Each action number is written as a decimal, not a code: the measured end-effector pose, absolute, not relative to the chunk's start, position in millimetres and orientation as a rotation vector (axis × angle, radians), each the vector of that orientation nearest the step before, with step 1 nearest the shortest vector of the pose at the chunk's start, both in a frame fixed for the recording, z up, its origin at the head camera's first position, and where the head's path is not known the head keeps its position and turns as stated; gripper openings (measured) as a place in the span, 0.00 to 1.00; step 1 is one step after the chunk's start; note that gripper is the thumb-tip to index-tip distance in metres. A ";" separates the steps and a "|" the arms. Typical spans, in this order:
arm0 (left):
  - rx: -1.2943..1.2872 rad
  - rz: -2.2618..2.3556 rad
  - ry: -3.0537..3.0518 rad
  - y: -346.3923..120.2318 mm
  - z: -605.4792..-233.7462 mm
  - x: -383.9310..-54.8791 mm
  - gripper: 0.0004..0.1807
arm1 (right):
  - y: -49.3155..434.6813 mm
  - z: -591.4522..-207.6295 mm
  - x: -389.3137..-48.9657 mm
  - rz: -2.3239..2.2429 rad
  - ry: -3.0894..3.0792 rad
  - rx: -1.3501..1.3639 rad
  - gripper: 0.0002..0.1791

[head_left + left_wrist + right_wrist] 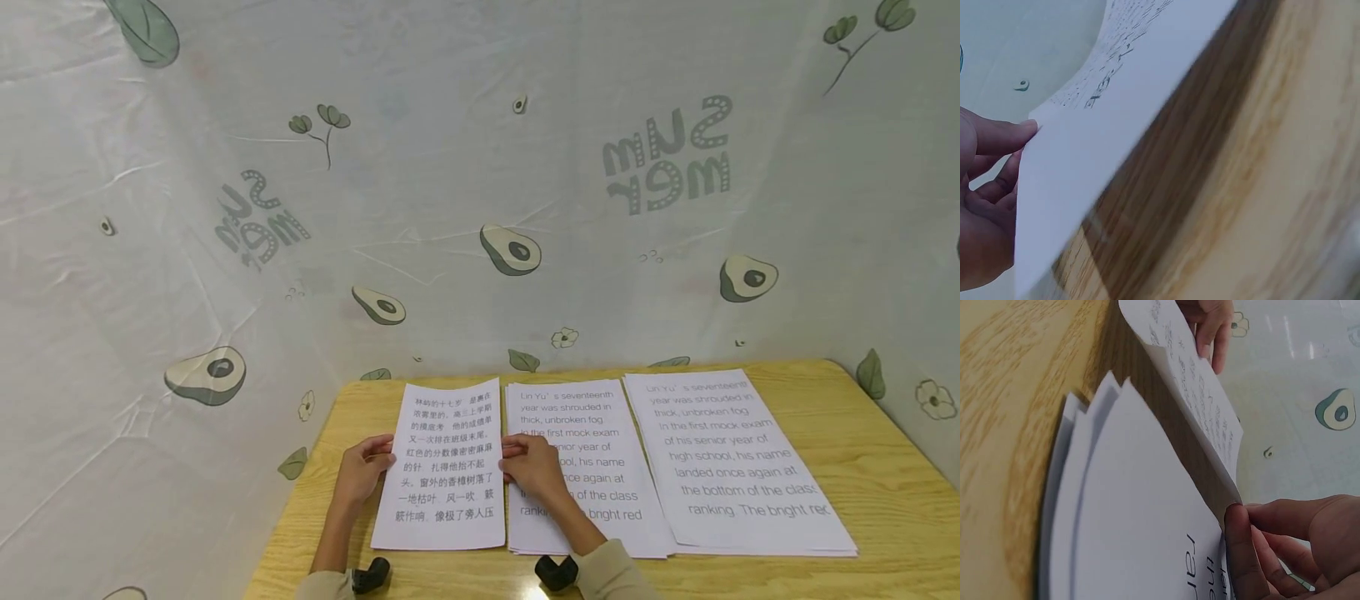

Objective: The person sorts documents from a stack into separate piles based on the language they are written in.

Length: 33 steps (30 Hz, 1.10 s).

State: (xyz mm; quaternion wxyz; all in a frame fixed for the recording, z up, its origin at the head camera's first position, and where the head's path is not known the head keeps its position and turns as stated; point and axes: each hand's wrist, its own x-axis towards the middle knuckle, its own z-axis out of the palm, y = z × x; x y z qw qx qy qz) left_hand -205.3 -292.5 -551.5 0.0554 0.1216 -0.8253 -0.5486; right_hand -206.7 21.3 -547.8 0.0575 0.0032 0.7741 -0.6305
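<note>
A sheet of paper (442,533) printed with Chinese characters is held between both hands at the left of the table. My left hand (362,473) pinches its left edge, the thumb on top in the left wrist view. At the opposite edge my right hand (534,471) pinches the sheet between thumb and fingers. In the right wrist view the Chinese sheet (1194,387) stands raised off the wood, slightly bowed. Under my right hand lies a stack of English-printed sheets (600,533), partly covered by that hand and forearm.
A second stack of English-printed sheets (750,483) lies to the right, touching the middle stack's edge. The wooden table (900,517) backs onto a pale curtain (435,208) with avocado prints. Black curved pieces (557,573) sit at both wrists.
</note>
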 end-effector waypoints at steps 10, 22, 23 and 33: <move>0.362 -1.615 -2.533 -290.5 -552.7 -206.0 0.18 | 19.9 -548.1 -206.2 -1.871 2.422 -0.022 0.19; 0.355 -1.329 -2.623 -283.8 -541.0 -190.3 0.18 | 46.3 -535.8 -202.4 -1.742 2.650 -0.118 0.11; 0.347 -1.322 -2.617 -280.9 -539.7 -190.0 0.18 | 50.4 -534.4 -201.4 -1.740 2.643 -0.111 0.11; 0.266 -1.342 -2.608 -235.9 -533.2 -193.4 0.20 | 97.1 -526.5 -193.3 -1.711 2.636 0.011 0.15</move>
